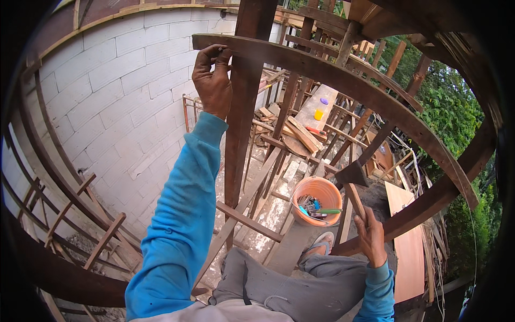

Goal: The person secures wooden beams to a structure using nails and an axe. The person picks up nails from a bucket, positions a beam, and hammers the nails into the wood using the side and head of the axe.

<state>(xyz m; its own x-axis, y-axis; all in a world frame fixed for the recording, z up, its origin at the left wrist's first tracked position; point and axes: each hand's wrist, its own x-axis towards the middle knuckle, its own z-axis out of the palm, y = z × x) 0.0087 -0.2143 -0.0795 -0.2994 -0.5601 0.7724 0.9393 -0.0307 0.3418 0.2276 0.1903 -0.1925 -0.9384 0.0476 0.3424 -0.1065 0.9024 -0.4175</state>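
My left hand [212,83] is raised at the left end of a long dark wooden plank [322,70]. Its fingers are pinched together against the plank's face; whatever small thing is between them is too small to make out. Behind the plank, close to that hand, rises a thick dark upright post [244,107]. Lower on the right, my right hand [370,236] grips the wooden handle of a hatchet [352,176], whose broad dark head points up and away. Left of the hatchet, an orange bucket [298,189] holds many small metal pieces and a green-handled tool [328,211].
A white block wall [123,91] stands at the left. Beams cross around me, including a slanting one [418,209] at the right. Boards [303,134] and a yellow cup [318,114] lie farther off. Near the bucket is my sandalled foot [321,246]. A plywood sheet [405,252] leans at the right.
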